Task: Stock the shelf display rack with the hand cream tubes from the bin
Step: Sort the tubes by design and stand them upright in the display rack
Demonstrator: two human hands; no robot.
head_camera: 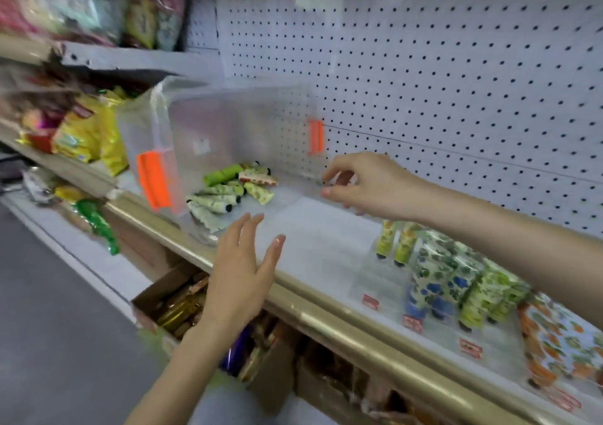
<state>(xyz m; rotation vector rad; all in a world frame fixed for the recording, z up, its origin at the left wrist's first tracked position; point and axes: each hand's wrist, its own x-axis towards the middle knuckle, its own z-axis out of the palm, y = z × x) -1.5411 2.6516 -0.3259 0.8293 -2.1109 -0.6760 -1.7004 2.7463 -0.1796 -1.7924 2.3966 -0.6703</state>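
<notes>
A clear plastic bin (228, 121) with orange clips lies on its side on the shelf. Several green-patterned hand cream tubes (235, 186) with black caps lie loose inside it. My right hand (362, 183) reaches across to the bin's right rim, fingers loosely curled, holding nothing that I can see. My left hand (241, 268) hovers flat and empty at the shelf's front edge, fingers straight, just before the bin's mouth. To the right, a clear display rack (375, 281) holds upright tubes (456, 277) in green, blue and orange patterns.
A gold rail (326, 304) runs along the shelf front. White pegboard (440, 65) forms the back wall. Yellow snack packs (85, 134) stand left of the bin. Cardboard boxes of goods (182, 307) sit on the shelf below. Grey floor lies at the lower left.
</notes>
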